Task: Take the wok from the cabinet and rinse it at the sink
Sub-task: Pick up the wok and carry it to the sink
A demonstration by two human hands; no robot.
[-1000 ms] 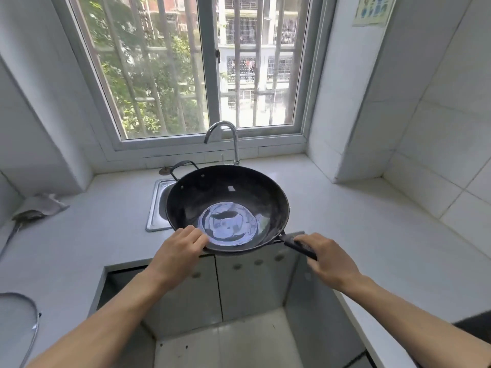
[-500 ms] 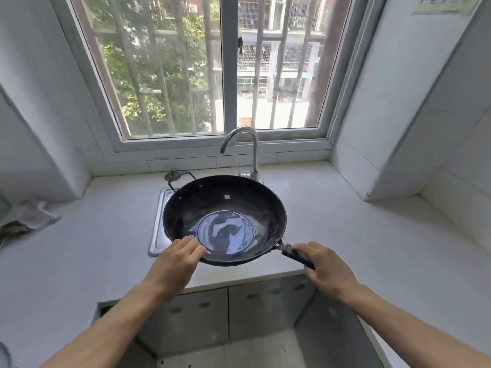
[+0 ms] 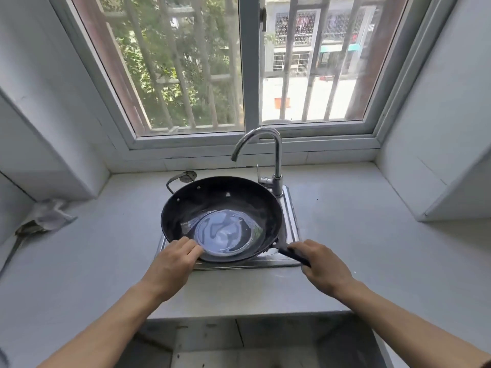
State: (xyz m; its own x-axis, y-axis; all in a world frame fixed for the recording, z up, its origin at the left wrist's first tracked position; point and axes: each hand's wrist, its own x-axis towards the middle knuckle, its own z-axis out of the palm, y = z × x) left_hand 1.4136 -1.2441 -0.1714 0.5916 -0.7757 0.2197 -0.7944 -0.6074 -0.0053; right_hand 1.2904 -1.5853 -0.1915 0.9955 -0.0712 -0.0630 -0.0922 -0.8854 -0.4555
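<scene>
No lettering to call anywhere here: nothing readable on the black round metal wok (image 3: pixel 220 208), nothing on the curved chrome tap (image 3: pixel 276 160), and the buildings beyond the barred window (image 3: pixel 249 62) are too blurred to show any signs.

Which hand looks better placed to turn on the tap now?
Probably the left. The right hand grips the wok by its long handle, carrying it over the sink. The left hand only holds the near rim, so it could let go and reach the tap.
</scene>
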